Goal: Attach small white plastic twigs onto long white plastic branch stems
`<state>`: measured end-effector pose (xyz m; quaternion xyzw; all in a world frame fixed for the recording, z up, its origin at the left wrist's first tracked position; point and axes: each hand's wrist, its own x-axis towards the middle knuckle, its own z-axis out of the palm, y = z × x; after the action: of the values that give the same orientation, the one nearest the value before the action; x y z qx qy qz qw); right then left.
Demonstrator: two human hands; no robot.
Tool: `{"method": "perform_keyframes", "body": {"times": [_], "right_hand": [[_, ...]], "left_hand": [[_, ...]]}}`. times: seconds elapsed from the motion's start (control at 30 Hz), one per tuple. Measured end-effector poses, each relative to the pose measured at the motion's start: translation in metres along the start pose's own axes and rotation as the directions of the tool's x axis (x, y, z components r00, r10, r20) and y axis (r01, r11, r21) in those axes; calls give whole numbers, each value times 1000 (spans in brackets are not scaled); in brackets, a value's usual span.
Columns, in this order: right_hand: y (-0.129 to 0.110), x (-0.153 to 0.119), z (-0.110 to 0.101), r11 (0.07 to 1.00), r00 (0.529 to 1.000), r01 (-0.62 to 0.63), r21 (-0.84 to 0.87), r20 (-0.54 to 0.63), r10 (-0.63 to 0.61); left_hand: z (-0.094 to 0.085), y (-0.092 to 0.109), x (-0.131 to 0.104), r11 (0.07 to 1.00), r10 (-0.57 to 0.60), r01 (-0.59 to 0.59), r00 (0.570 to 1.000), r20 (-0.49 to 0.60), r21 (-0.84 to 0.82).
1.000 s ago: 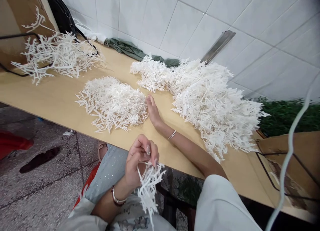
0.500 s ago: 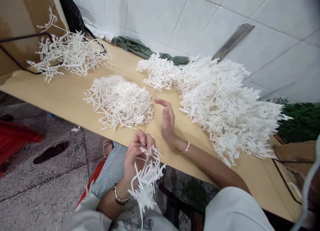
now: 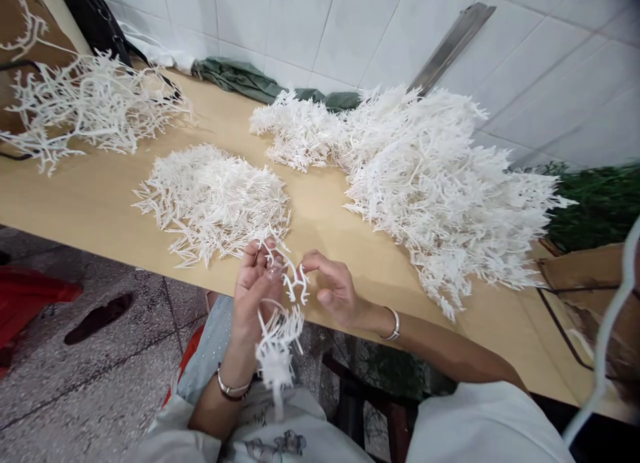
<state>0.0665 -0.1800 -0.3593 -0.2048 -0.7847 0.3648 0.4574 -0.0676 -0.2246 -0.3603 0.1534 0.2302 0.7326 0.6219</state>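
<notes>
My left hand (image 3: 250, 289) is closed on a white branched plastic sprig (image 3: 295, 281), whose thin forks stick out to the right of the fingers. Below the same hand hangs a bunch of white pieces (image 3: 276, 349), blurred at its lower end. My right hand (image 3: 336, 286) is beside the sprig, thumb and index finger apart. Its index fingertip is at the sprig's right end; I cannot tell whether they touch. Just beyond my left hand lies a heap of short white pieces (image 3: 215, 199) on the table (image 3: 320, 213).
A large mound of white branching sprigs (image 3: 440, 196) covers the right of the table. Longer bare white stems (image 3: 100, 106) lie at the left, near a black bag (image 3: 93, 16). Green cloth (image 3: 235, 76) runs along the tiled wall. A cardboard box (image 3: 590, 276) is at the right.
My right hand has come down and towards my left hand, its fingers now curled by the sprig. My left hand has risen slightly, and a forked sprig now shows at its fingertips. The view has shifted.
</notes>
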Motion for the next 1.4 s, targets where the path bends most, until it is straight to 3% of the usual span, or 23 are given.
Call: {"method": "perform_keyframes", "body": {"times": [0.13,0.3,0.43,0.57,0.7,0.83,0.9,0.97,1.07,1.17,1.27,1.33,1.4], "right_hand": [[0,-1,1,993,995,-82,80,62,77],[1,0,5,998,985,43,52,162,-51],[-3,0,10,978,939,204,-51,292,-181],[-8,-6,17,927,915,353,-126,251,-315],[-17,-11,20,940,960,270,-210,137,-246],[-27,-11,13,889,954,298,-348,68,-293],[-33,-10,8,836,923,380,-396,103,-371],[-41,-9,3,846,921,389,-364,128,-369],[-53,-5,-5,955,980,200,-217,48,-194],[-60,-2,-10,993,994,-109,40,-12,109],[-60,-1,-12,872,930,-355,336,37,365],[-58,-2,-12,768,885,-442,463,84,458],[-56,-4,-11,691,849,-501,521,138,511]], "left_hand": [[3,-2,1,998,68,-68,997,-27,-11],[-4,1,1,999,17,-16,999,49,-31],[-9,5,4,998,2,4,994,110,-58],[-9,7,5,1000,13,-11,993,118,-24],[-4,5,3,998,59,-60,993,107,5],[6,0,-5,998,-56,51,990,133,42],[8,-5,-10,990,-119,104,978,174,91],[8,-10,-12,972,-180,139,957,225,187],[3,-13,-10,897,-247,116,932,266,426],[-1,-7,-7,745,-123,-96,953,277,660],[-5,6,-6,656,-11,-233,948,318,718],[-7,15,-7,690,47,-245,954,295,681],[-8,22,-8,734,189,-309,948,255,605]]}}
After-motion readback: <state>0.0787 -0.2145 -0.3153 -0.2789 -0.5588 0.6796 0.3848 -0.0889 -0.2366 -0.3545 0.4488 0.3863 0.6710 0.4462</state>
